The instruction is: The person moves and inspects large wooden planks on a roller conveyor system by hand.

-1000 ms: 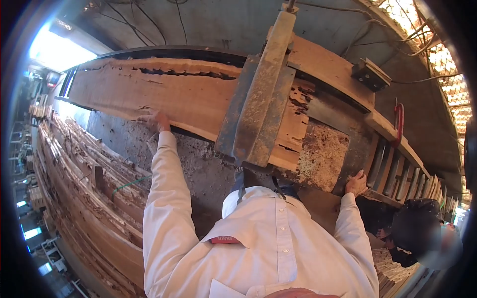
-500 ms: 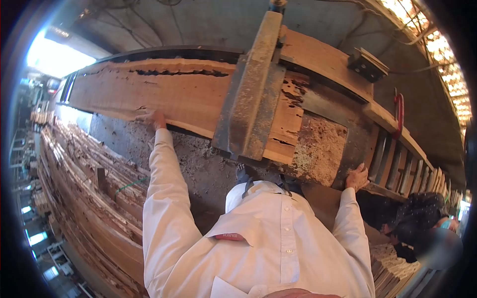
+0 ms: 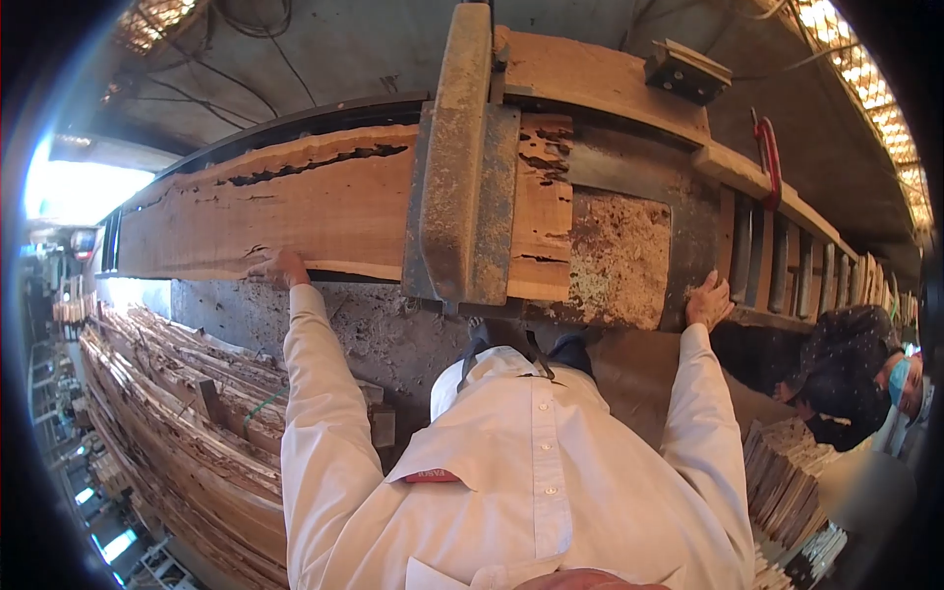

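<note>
A long wooden slab (image 3: 324, 211) with dark cracks lies on a machine bed and passes beneath a dusty metal crosspiece (image 3: 457, 197). Its right end (image 3: 541, 221), pitted with holes, sticks out past the crosspiece. My left hand (image 3: 280, 268) is closed on the slab's near edge, left of the crosspiece, with its fingers over the top. At the right, my right hand (image 3: 708, 301) rests against the near edge of the metal bed, fingers spread, holding nothing. Between that hand and the slab's end, sawdust (image 3: 624, 261) covers part of the bed.
Rollers (image 3: 806, 265) continue the bed to the right, with a red clamp (image 3: 767, 162) on the back rail. A masked person (image 3: 851, 364) is bent low at the right, beside stacked boards (image 3: 787, 472). Rough planks (image 3: 177, 393) are piled at my left.
My view has shifted, so the machine appears farther left and higher. Both hands keep their places. The other person's mask shows more. Any slab movement is too slight to be sure of.
</note>
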The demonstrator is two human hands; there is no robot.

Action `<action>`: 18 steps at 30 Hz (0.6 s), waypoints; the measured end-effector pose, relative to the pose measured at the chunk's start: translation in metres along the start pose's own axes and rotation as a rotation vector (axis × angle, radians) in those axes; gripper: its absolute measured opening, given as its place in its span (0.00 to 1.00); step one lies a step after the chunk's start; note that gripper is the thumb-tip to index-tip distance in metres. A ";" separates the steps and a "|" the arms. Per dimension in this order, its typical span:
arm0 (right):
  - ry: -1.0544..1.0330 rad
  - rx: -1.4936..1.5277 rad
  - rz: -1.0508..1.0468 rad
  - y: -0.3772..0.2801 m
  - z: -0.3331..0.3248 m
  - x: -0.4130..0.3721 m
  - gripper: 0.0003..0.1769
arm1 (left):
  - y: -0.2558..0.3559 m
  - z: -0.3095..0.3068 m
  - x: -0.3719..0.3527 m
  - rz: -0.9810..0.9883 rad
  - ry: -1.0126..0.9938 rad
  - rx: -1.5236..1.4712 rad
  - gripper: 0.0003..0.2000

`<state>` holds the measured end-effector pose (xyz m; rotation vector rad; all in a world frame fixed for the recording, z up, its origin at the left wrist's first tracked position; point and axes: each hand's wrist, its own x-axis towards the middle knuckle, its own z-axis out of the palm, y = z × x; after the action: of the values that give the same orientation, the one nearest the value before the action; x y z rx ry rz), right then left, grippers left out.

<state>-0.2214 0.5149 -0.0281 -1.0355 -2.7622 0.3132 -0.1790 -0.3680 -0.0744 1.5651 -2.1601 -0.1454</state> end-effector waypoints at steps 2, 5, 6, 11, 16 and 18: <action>-0.001 -0.014 -0.025 0.000 0.004 0.003 0.40 | -0.011 0.008 0.007 0.077 0.032 0.093 0.10; -0.006 -0.015 -0.032 0.002 -0.001 0.003 0.39 | -0.036 0.035 0.028 0.295 0.009 0.405 0.08; -0.001 -0.001 -0.020 0.003 -0.001 0.002 0.40 | -0.045 0.048 0.043 0.408 -0.001 0.573 0.08; 0.004 0.015 0.008 0.005 0.003 0.005 0.40 | -0.069 0.081 0.082 0.767 0.082 1.004 0.10; 0.002 0.047 0.003 0.010 0.008 0.006 0.42 | -0.039 0.036 0.061 0.731 -0.204 1.015 0.09; 0.009 0.070 0.005 0.012 0.010 0.007 0.42 | -0.029 0.012 0.050 0.738 -0.227 0.987 0.08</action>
<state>-0.2213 0.5265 -0.0405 -1.0243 -2.7196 0.4021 -0.1712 -0.4262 -0.0793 1.0088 -3.0511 1.1764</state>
